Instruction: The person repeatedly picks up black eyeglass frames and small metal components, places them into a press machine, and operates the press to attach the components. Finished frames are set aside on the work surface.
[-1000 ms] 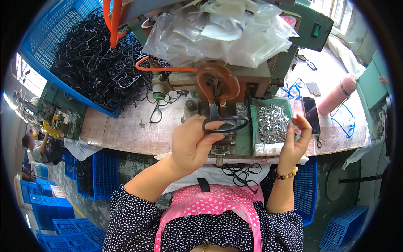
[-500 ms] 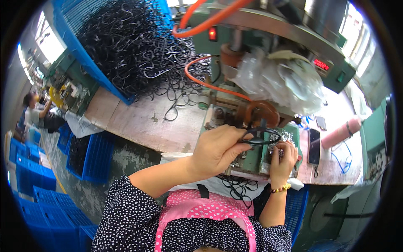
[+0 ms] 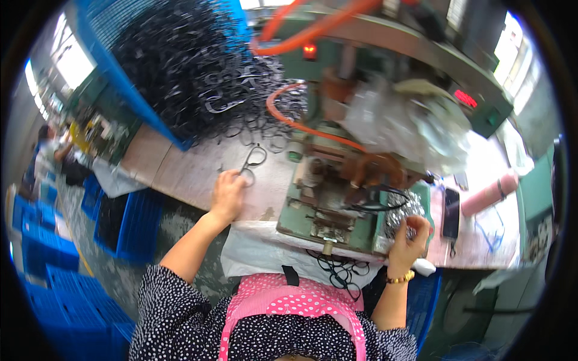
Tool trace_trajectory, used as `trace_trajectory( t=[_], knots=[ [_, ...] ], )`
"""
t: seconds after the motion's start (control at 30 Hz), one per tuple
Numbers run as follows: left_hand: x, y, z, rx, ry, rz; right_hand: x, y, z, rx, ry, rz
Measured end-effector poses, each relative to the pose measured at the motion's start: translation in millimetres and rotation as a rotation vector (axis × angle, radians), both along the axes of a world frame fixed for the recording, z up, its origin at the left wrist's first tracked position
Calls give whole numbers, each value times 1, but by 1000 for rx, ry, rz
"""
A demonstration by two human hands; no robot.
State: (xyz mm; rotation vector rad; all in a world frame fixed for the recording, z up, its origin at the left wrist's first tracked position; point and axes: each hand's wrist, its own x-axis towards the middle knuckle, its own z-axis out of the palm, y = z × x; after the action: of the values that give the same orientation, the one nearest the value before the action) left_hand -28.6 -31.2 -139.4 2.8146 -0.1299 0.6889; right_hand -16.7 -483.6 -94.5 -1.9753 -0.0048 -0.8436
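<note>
My left hand (image 3: 227, 195) has its fingers closed at the near end of a black eyeglass frame (image 3: 255, 156) on the tabletop, left of the press. Its fingertips are partly blurred. My right hand (image 3: 410, 239) is curled, thumb and forefinger together, at the near edge of a green tray (image 3: 426, 201) of small shiny metal parts (image 3: 402, 212); whatever lies in the pinch is too small to make out. Another black eyeglass frame (image 3: 385, 191) sits at the press (image 3: 331, 204), apart from both hands.
A blue basket (image 3: 114, 78) spills a heap of black eyeglass frames (image 3: 180, 78) at the far left. Orange hoses (image 3: 286, 123) and plastic bags (image 3: 409, 120) hang about the press. A phone (image 3: 450, 212) and pink bottle (image 3: 490, 194) lie right. Several frames (image 3: 340, 271) rest on white cloth in front.
My left hand has let go of the frame at the press and moved left to another frame on the table. My right hand has drawn slightly back toward me from the metal parts.
</note>
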Motion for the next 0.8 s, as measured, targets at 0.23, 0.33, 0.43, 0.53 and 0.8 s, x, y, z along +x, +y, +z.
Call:
trace_trajectory(
  t=[0.23,0.33,0.43,0.53,0.8],
  knots=[
    [-17,-60,66,-519,62,-64,1,0,4,-219,-72,56],
    [-14,-68,89,-819,98,-113,-1,0,7,-244,-46,54],
    [-5,-74,94,-960,154,-155,-2,-1,9,-285,-76,50],
    [2,-84,90,-1067,195,-77,-1,-4,11,-276,-21,43],
    [-5,-90,77,-1207,111,-91,9,-3,21,-490,79,38]
  ],
)
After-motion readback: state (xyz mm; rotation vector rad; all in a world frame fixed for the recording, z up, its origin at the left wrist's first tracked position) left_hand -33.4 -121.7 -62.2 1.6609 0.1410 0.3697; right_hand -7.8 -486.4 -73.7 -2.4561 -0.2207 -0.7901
